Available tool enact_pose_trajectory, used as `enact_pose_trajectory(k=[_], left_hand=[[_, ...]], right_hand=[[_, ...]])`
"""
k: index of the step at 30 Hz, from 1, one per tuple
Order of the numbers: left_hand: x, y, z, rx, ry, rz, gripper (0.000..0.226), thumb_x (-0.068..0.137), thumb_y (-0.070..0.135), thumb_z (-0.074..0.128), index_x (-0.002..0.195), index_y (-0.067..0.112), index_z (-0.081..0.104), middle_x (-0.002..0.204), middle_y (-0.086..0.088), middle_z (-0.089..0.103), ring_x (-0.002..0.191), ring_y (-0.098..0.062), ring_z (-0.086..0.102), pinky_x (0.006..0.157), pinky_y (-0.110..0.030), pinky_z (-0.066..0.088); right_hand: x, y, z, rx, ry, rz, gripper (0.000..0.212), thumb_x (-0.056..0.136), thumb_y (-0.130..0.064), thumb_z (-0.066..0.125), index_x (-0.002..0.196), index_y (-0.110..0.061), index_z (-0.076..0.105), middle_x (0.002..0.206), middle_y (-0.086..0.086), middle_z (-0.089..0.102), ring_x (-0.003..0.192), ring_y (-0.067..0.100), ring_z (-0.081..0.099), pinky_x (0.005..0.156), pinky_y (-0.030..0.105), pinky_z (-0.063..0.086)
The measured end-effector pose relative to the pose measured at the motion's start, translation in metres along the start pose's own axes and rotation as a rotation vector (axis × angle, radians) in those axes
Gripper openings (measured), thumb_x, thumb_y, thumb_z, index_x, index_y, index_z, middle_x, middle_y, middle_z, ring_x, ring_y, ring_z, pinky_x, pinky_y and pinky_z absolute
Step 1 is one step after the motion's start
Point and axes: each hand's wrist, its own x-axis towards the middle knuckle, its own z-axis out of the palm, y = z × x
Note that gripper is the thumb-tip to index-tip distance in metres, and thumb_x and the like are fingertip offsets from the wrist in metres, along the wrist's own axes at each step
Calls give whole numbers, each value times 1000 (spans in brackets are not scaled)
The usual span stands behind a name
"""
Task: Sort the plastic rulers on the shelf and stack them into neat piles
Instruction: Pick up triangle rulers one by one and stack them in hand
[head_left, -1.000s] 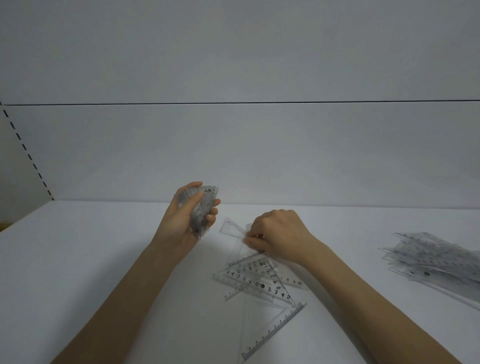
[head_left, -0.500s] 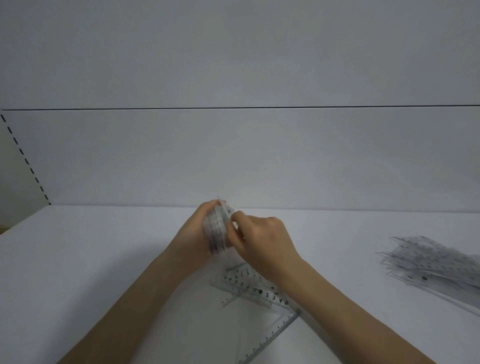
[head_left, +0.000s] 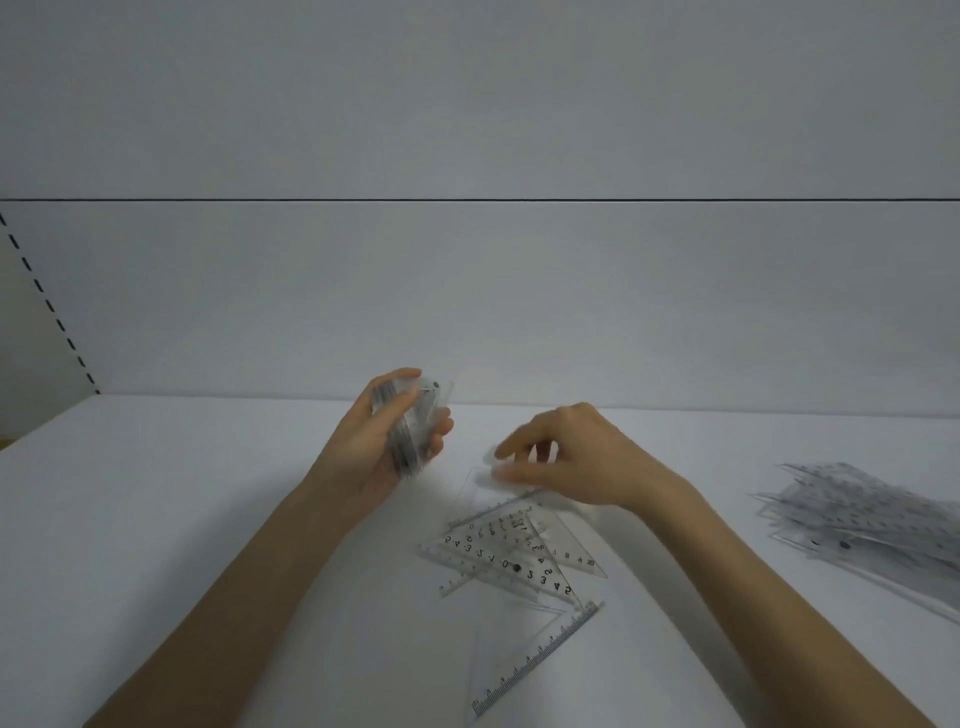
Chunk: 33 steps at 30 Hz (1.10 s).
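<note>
My left hand (head_left: 384, 441) grips a small stack of clear plastic rulers (head_left: 415, 431), held upright above the white shelf (head_left: 156, 519). My right hand (head_left: 566, 457) hovers just right of it, fingers loosely spread and reaching down toward the far edge of a loose heap of clear triangle rulers (head_left: 514, 556). I see nothing held in the right hand. A larger clear triangle (head_left: 524, 660) lies under the heap, nearer to me. A second pile of clear rulers (head_left: 872, 519) lies at the right edge of the shelf.
The shelf's grey back wall (head_left: 467, 301) rises behind the hands. A side panel with a dashed black line (head_left: 47, 301) closes the left end. Bare white shelf surface spreads to the left of my left arm.
My right hand brought a ruler from the heap up to the stack in my left hand, then let go and moved back down to the right toward the heap.
</note>
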Motion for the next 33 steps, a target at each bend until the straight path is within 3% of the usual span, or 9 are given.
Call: enact_pose_trajectory(k=[3, 5, 9, 12, 15, 20, 23, 29, 33], left_hand=[[2, 1, -4, -29, -8, 35, 19, 93, 4, 50, 104, 18, 57, 101, -21, 59, 73, -24, 67, 58, -25, 56], [2, 1, -4, -35, -9, 42, 22, 93, 1, 49, 103, 19, 57, 100, -22, 60, 72, -24, 67, 59, -24, 56], [1, 1, -5, -44, 5, 37, 25, 95, 2, 46, 102, 22, 59, 100, -24, 61, 71, -23, 67, 58, -24, 56], [1, 2, -6, -41, 12, 29, 25, 95, 3, 46, 104, 22, 59, 101, -24, 61, 70, -22, 67, 58, -24, 56], [0, 2, -4, -34, -2, 14, 24, 95, 4, 47, 106, 22, 59, 98, -24, 62, 68, -22, 67, 58, -23, 56], [-5, 3, 1, 12, -76, -78, 21, 91, 8, 52, 108, 18, 59, 95, -26, 62, 66, -22, 65, 56, -23, 56], [-9, 2, 4, 31, -129, -158, 28, 80, 15, 59, 108, 17, 61, 96, -29, 63, 65, -25, 62, 55, -25, 55], [-7, 1, 4, 60, -148, -202, 22, 94, 16, 47, 112, 17, 59, 99, -29, 63, 65, -25, 62, 55, -26, 54], [-7, 1, 4, 63, -149, -204, 22, 94, 18, 47, 113, 18, 60, 99, -29, 64, 66, -26, 62, 55, -26, 54]], right_hand=[[-7, 1, -2, -44, -304, 48, 64, 61, -60, 79, 118, -37, 63, 112, -14, 56, 101, 3, 52, 90, 28, 47], [-8, 1, -1, -72, -339, 13, 62, 60, -53, 83, 116, -36, 63, 114, -11, 51, 103, 5, 49, 91, 28, 45], [-6, 4, 1, -40, -274, -10, 43, 66, -41, 84, 105, -31, 69, 107, -11, 55, 97, 3, 50, 83, 24, 44], [-5, 8, 3, 48, -192, -20, 20, 74, -29, 80, 92, -28, 72, 88, -15, 63, 87, 3, 56, 81, 26, 48], [-5, 8, -4, 269, -92, -25, 4, 80, -15, 75, 82, -17, 73, 75, 0, 72, 70, 15, 65, 74, 33, 54], [-11, 3, -17, 645, 59, -15, 6, 85, -10, 70, 82, -5, 71, 65, 9, 69, 43, 15, 41, 44, 20, 35], [-10, 5, -17, 752, 84, 77, 8, 90, -10, 64, 91, -3, 68, 68, 4, 68, 47, 12, 43, 43, 19, 31], [-13, 10, -26, 999, -26, 127, 30, 88, 6, 59, 115, -5, 61, 96, 10, 71, 73, 14, 62, 63, 21, 49], [-14, 6, -30, 1024, 95, 112, 26, 76, -1, 70, 102, -4, 65, 84, 12, 74, 76, 17, 69, 64, 19, 49]])
